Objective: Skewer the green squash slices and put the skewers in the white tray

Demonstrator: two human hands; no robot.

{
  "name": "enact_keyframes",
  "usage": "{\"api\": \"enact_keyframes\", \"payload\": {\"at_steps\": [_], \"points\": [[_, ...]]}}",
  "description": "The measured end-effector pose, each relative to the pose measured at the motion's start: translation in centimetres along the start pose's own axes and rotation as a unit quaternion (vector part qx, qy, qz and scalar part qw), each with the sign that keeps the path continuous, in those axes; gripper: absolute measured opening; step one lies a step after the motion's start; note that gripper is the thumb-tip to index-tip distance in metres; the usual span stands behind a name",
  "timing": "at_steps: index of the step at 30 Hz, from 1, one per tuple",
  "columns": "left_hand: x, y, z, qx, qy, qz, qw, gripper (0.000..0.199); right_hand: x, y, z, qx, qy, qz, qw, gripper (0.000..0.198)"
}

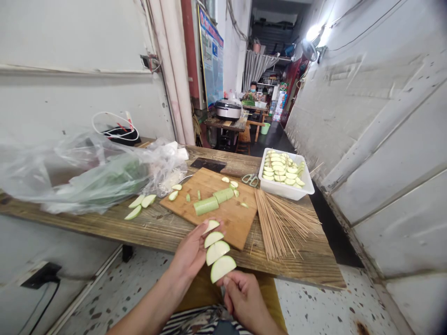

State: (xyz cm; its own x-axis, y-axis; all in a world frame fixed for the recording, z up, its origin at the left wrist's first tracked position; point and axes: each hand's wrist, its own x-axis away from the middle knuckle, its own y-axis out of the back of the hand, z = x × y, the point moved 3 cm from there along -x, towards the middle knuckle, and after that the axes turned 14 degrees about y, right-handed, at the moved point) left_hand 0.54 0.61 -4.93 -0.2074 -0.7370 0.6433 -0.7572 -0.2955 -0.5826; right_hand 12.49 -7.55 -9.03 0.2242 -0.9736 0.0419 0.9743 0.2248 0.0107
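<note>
Several pale half-round zucchini slices (217,251) hang in a row between my hands, lined up as on a skewer; the stick itself is mostly hidden. My left hand (190,250) is closed around the far slice, its fingers partly behind it. At the near end, my right hand (242,295) pinches just below the largest slice, where the skewer end is hidden by the fingers. Beyond them, cut zucchini chunks (206,205) lie on a wooden cutting board (228,226) among small slices and scraps.
Loose bamboo skewers (279,223) fan out right of the board. Behind them stands a white tub (286,190) of skewered slices. Scissors (250,179) and a dark-bladed cleaver (208,164) lie behind the board. Left are loose slices (133,212) and a clear plastic bag (101,172) of greens.
</note>
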Motion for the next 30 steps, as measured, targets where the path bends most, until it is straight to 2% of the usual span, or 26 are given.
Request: {"api": "enact_keyframes", "payload": {"at_steps": [14, 21, 30], "points": [[-0.19, 0.29, 0.23, 0.007, -0.004, 0.013, 1.000, 0.015, -0.11, -0.05, 0.14, 0.003, 0.001, -0.002, 1.000, 0.052], [-0.13, 0.36, -0.08, 0.051, 0.040, 0.078, 0.995, 0.033, -0.37, 0.16, 0.00, -0.017, 0.032, -0.014, 0.999, 0.051], [-0.22, 0.16, 0.07, 0.039, 0.032, 0.050, 0.997, 0.027, -0.11, 0.33, 0.07, -0.003, 0.043, 0.000, 0.999, 0.054]]}}
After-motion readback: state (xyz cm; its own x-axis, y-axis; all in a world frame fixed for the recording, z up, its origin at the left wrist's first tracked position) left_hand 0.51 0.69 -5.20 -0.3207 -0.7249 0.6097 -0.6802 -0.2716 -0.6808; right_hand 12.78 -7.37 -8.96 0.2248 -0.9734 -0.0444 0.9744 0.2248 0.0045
